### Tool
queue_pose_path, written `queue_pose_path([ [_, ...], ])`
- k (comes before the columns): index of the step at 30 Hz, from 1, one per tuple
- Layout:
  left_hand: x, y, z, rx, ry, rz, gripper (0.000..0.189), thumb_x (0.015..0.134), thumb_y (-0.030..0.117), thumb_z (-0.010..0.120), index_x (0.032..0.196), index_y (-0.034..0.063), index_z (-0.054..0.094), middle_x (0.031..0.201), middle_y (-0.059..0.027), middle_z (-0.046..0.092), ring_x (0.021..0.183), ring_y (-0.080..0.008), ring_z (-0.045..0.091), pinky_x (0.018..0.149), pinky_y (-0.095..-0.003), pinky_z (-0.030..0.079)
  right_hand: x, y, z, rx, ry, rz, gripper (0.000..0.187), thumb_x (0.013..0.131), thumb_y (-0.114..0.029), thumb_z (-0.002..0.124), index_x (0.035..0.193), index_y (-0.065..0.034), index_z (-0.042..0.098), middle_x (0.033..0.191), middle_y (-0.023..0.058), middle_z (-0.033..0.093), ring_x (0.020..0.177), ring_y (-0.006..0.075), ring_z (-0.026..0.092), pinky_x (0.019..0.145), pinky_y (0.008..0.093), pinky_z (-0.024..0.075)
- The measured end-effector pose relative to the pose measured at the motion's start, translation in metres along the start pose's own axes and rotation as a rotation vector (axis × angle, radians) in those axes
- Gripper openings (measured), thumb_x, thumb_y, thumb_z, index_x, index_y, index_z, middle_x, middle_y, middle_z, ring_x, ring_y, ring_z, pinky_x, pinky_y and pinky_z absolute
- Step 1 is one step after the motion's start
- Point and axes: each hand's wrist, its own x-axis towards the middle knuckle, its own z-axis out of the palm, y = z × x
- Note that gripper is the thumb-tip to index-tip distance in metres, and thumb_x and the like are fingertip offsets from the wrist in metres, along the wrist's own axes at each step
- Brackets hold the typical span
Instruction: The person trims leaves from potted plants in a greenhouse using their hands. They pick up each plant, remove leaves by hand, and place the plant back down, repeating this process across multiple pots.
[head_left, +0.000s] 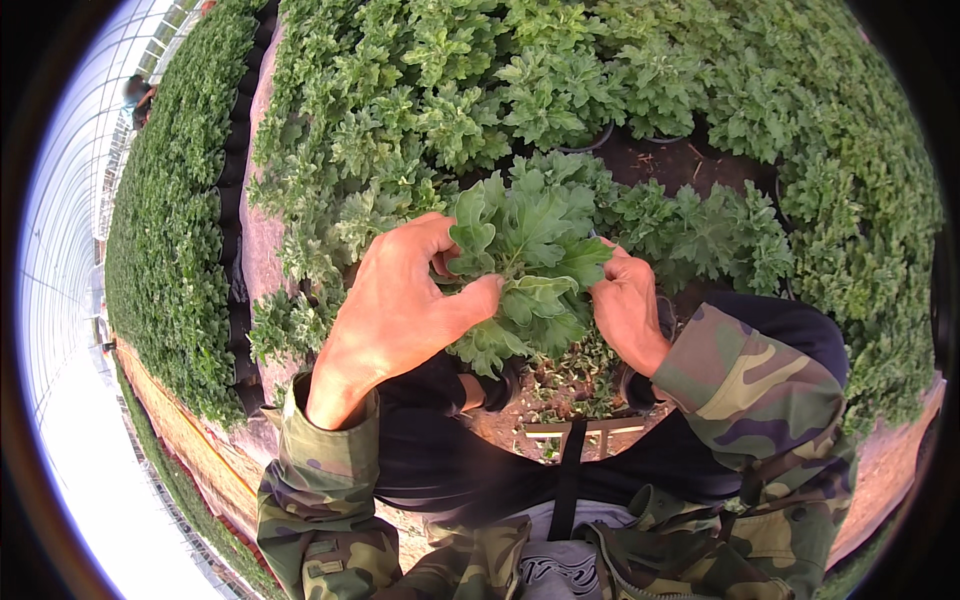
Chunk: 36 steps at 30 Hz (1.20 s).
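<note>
A leafy green plant (536, 232) with lobed leaves, resembling a chrysanthemum, stands right in front of me. My left hand (405, 300) holds it from the left, thumb over the leaves near the centre and fingers curled behind a leaf. At the plant's right edge, my right hand (626, 300) has its fingers curled beside a brighter leaf. Leaves cover its fingertips, so whether it grips anything cannot be made out. The plant's base is hidden beneath its foliage.
Dense rows of potted plants (450, 127) surround me. Cut leaves (577, 375) litter the ground between my feet, beside a wooden frame (585, 428). Dark soil-coloured ground (675, 161) shows between pots. A person (137, 101) is at the far left beneath the greenhouse frame (67, 172).
</note>
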Motion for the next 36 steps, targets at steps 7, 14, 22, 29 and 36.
queue_pose_path([
  [7, 0.002, -0.008, 0.002, -0.016, 0.05, 0.026, 0.013, 0.084, 0.008, 0.063, 0.092, -0.002, 0.064, 0.084, -0.0063, 0.062, 0.083, -0.0158, 0.057, 0.081, -0.0322, 0.048, -0.002, -0.005, -0.003, -0.001, -0.001, 0.003, 0.014, 0.092, 0.003, 0.06, 0.085, 0.013, 0.066, 0.115, 0.0249, 0.074, 0.133, 0.0318, 0.062, 0.098, 0.0366, 0.0491],
  [14, 0.001, -0.012, 0.001, -0.021, 0.054, -0.024, 0.014, 0.085, 0.008, 0.062, 0.094, -0.0018, 0.065, 0.082, -0.0053, 0.061, 0.081, -0.0142, 0.055, 0.078, -0.0309, 0.046, -0.002, -0.014, -0.006, 0.001, -0.011, 0.044, 0.021, 0.081, -0.005, 0.061, 0.075, 0.0146, 0.063, 0.137, 0.0395, 0.062, 0.124, 0.0451, 0.067, 0.095, 0.0436, 0.0542],
  [22, 0.005, -0.01, -0.002, -0.145, 0.044, -0.008, 0.022, 0.081, 0.013, 0.069, 0.085, -0.0084, 0.063, 0.074, -0.0106, 0.062, 0.072, -0.0156, 0.057, 0.066, -0.0356, 0.048, -0.002, -0.015, -0.006, -0.033, -0.017, 0.017, 0.022, 0.081, -0.006, 0.06, 0.074, 0.0145, 0.061, 0.137, 0.0399, 0.062, 0.122, 0.0459, 0.067, 0.096, 0.045, 0.0539],
  [29, 0.007, -0.011, -0.012, -0.257, -0.05, -0.055, 0.022, 0.086, 0.013, 0.074, 0.09, -0.007, 0.067, 0.075, -0.0033, 0.063, 0.073, -0.0097, 0.054, 0.065, -0.0311, 0.047, -0.001, -0.016, -0.007, -0.045, -0.022, 0.057, 0.022, 0.081, -0.006, 0.061, 0.073, 0.0142, 0.062, 0.137, 0.0405, 0.061, 0.126, 0.0459, 0.065, 0.098, 0.0454, 0.0535],
  [36, 0.008, -0.01, -0.015, -0.126, -0.036, -0.032, 0.027, 0.086, 0.013, 0.075, 0.102, -0.0081, 0.069, 0.08, -0.0027, 0.064, 0.077, -0.0087, 0.055, 0.07, -0.0288, 0.048, -0.004, -0.012, -0.003, -0.008, 0.028, 0.029, 0.013, 0.083, 0.005, 0.059, 0.075, 0.0138, 0.055, 0.109, 0.0232, 0.074, 0.109, 0.0286, 0.066, 0.089, 0.0382, 0.0497],
])
